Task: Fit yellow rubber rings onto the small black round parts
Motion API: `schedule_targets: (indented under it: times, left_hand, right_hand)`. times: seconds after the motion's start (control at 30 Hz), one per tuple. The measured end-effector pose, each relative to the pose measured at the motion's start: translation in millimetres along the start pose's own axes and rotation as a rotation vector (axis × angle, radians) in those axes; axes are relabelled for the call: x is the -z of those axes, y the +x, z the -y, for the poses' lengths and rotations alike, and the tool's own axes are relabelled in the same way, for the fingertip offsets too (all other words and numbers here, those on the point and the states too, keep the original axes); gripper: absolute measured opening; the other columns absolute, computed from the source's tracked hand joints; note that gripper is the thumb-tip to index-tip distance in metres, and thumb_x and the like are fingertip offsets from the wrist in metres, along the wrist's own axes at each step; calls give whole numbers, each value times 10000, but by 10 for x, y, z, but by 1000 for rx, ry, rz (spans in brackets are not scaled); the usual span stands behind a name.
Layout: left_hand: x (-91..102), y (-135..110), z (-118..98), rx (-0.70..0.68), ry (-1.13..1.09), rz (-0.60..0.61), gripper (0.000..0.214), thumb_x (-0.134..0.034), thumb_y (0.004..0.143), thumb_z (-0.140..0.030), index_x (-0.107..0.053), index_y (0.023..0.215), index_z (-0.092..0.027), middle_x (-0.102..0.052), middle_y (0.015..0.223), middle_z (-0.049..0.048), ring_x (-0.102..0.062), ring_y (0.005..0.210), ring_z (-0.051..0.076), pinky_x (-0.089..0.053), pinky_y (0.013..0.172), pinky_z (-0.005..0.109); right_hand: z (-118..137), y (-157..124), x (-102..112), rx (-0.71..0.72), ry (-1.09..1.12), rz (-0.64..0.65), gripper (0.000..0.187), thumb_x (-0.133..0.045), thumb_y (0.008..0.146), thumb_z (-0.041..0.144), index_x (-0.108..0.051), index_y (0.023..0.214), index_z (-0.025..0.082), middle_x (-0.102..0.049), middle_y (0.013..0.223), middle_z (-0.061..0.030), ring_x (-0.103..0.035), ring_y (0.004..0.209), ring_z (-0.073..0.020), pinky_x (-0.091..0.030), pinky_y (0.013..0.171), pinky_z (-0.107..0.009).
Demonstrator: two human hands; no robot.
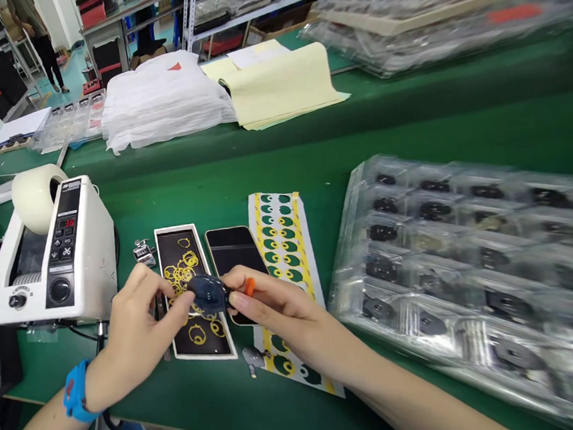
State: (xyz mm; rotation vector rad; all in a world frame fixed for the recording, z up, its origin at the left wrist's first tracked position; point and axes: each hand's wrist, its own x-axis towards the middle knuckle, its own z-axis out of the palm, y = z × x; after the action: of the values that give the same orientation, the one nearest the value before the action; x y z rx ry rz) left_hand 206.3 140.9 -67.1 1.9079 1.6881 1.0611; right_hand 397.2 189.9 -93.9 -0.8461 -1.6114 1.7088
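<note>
Between both hands, above the tray, is a glossy dark oval plastic part (208, 294). My right hand (279, 302) pinches its right end between thumb and fingers; a small orange piece (249, 286) shows at those fingers. My left hand (143, 328) is curled, its thumb tip against the part's left edge. Under the hands lies a white-rimmed black tray (188, 235) holding several thin yellow rings (196, 334). Right of it are a phone (232, 241) and a sheet of green-and-yellow stickers (286, 230), partly covered by my right hand. A small grey part (253, 358) rests near the sheet's lower left.
A white tape dispenser (97, 258) stands at left, with a metal tally counter (143, 252) beside it. Stacked clear blister trays (365, 261) of dark parts fill the right. White sheets (161, 105), yellow paper (280, 85) and more trays (368, 60) lie behind. Far left, a person (43, 45) stands.
</note>
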Motion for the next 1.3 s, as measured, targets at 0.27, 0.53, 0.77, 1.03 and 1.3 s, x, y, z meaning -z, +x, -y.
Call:
schedule_targets:
  times: [0.27,0.53,0.77,1.03,1.3]
  left_hand:
    - [1,1,21,-252,-265,197,245,-662,886,-186,-662,1120,-256,-467,1433,108,-497,1299,236,-462,1036,355]
    - [-94,26,107,-311,-347,295,391,-758,811,-294,-633,1177,-233,-475,1468,162,-480,1341,318,-424,1091,482]
    - [-147,24,138,-334,-325,271,476,-808,749,-357,-630,1167,-213,-510,1435,187,-493,1326,335,-415,1089,508]
    - [-132,-10,67,-426,-325,204,328,-749,742,-141,-602,1026,-213,-605,1341,159,-579,1248,280,-330,1139,577]
    - [-79,-59,160,-591,-139,111,535,-692,775,-135,-523,1262,-280,-584,1383,129,-542,1291,299,-418,1101,554]
  right_hand:
    - [51,-11,-82,-93,200,143,512,-624,797,705,-545,749,202,-448,726,10,-427,686,-146,-400,648,-271]
    - [9,-39,-136,-158,386,198,464,-703,761,663,-664,830,206,-567,766,-6,-518,730,-161,-431,708,-293]
    - [-4,-35,-145,-86,397,242,403,-684,827,593,-683,910,199,-532,699,16,-481,681,-134,-392,660,-258]
    - [8,-20,-186,-28,416,286,465,-674,834,594,-491,720,183,-401,676,47,-359,617,-98,-335,598,-227]
    - [118,-32,-145,196,155,361,587,-537,810,764,-424,730,193,-425,679,38,-390,587,-85,-375,569,-224]
